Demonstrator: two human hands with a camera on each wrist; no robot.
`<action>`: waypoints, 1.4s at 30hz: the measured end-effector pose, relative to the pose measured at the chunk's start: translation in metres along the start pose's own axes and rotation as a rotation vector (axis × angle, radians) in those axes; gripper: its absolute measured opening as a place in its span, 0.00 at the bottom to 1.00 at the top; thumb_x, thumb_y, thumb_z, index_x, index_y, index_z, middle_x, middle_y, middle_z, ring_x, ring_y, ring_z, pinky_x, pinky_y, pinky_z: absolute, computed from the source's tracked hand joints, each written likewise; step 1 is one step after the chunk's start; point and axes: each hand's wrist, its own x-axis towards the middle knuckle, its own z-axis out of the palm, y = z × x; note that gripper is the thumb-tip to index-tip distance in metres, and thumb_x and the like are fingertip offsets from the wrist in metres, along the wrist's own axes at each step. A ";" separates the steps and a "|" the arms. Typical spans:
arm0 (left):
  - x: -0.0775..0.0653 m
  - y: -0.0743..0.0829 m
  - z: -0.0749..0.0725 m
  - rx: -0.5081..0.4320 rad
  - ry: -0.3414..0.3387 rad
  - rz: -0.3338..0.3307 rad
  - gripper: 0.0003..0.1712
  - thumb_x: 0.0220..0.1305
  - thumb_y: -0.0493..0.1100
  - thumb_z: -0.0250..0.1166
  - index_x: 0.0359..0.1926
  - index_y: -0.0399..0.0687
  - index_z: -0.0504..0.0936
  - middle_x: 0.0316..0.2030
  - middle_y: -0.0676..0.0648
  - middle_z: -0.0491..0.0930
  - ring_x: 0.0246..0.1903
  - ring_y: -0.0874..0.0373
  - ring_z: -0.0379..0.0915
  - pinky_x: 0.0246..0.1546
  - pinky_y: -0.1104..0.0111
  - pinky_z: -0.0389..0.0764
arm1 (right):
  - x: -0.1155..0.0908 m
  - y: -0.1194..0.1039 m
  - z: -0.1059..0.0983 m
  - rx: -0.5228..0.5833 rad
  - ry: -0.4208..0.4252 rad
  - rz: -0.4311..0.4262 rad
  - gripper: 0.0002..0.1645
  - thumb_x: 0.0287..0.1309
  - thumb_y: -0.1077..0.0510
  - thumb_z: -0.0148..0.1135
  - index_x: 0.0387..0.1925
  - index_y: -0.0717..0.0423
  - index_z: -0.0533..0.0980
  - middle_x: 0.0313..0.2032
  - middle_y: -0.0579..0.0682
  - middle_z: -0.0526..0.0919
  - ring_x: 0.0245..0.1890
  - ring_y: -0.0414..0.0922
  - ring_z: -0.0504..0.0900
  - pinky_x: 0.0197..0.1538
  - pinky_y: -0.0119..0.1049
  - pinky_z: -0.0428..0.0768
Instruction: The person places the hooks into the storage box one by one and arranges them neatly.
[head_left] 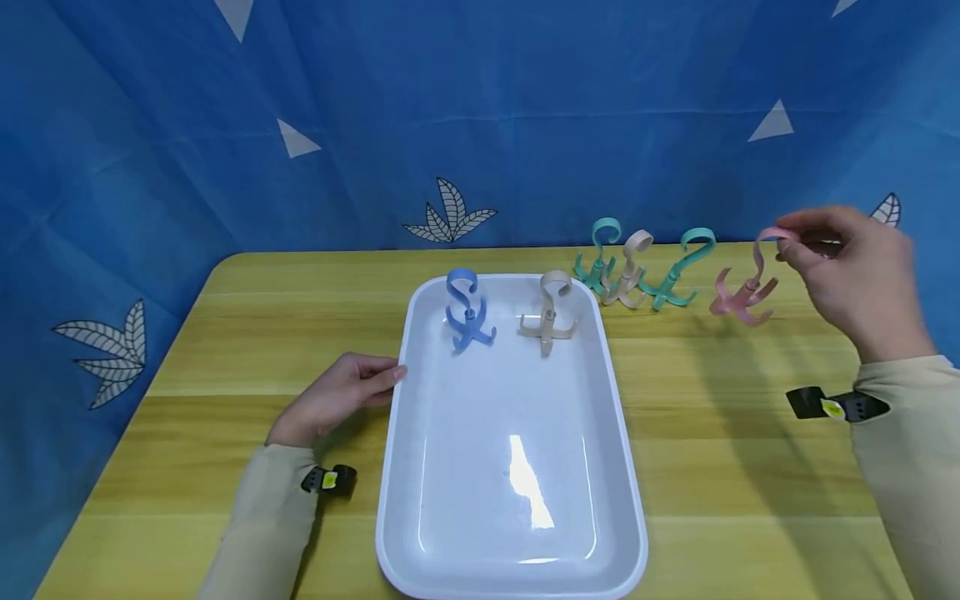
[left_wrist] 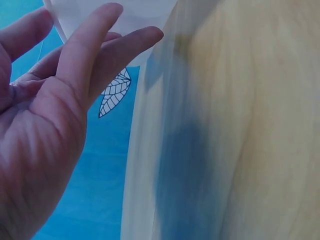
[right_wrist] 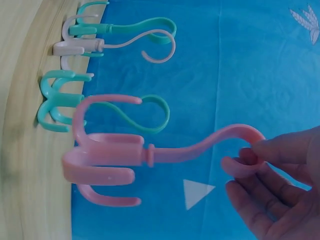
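Observation:
My right hand (head_left: 858, 275) pinches the curled top of a pink multi-prong rotating hook (right_wrist: 107, 155) between thumb and fingers. The hook hangs with its prongs downward at the right of the table. On the left edge of a white tray (head_left: 408, 467), my left hand (head_left: 341, 396) holds the rim, thumb on top and the other fingers along the outer wall. Inside the tray's far end stand a blue hook (head_left: 469, 321) and a beige hook (head_left: 547, 325), side by side. Right of the tray are two green hooks (head_left: 670, 287) with a pale pinkish hook (head_left: 619, 287) between them.
The wooden table (head_left: 262, 317) carries everything, with the tray lengthwise at its middle. A blue patterned cloth (head_left: 525, 125) hangs behind the far edge and down the left side.

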 end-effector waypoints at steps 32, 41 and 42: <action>0.001 0.001 0.000 0.005 0.007 0.003 0.27 0.74 0.46 0.58 0.62 0.28 0.73 0.57 0.33 0.75 0.55 0.46 0.75 0.52 0.61 0.80 | -0.025 -0.023 -0.009 -0.047 -0.146 -0.344 0.13 0.68 0.65 0.58 0.52 0.59 0.80 0.47 0.56 0.79 0.46 0.57 0.78 0.47 0.35 0.76; 0.001 -0.001 0.000 0.004 0.003 0.002 0.28 0.74 0.46 0.58 0.63 0.27 0.72 0.58 0.32 0.74 0.56 0.45 0.75 0.52 0.61 0.79 | -0.028 -0.033 -0.010 -0.062 -0.143 -0.449 0.12 0.66 0.66 0.61 0.48 0.56 0.82 0.42 0.47 0.80 0.41 0.33 0.71 0.42 0.16 0.66; 0.001 -0.001 0.000 0.004 0.005 0.000 0.28 0.74 0.47 0.58 0.63 0.27 0.72 0.58 0.32 0.74 0.55 0.45 0.75 0.52 0.61 0.80 | -0.029 -0.034 -0.010 -0.053 -0.144 -0.456 0.12 0.65 0.66 0.61 0.48 0.56 0.82 0.42 0.47 0.80 0.41 0.32 0.71 0.43 0.15 0.66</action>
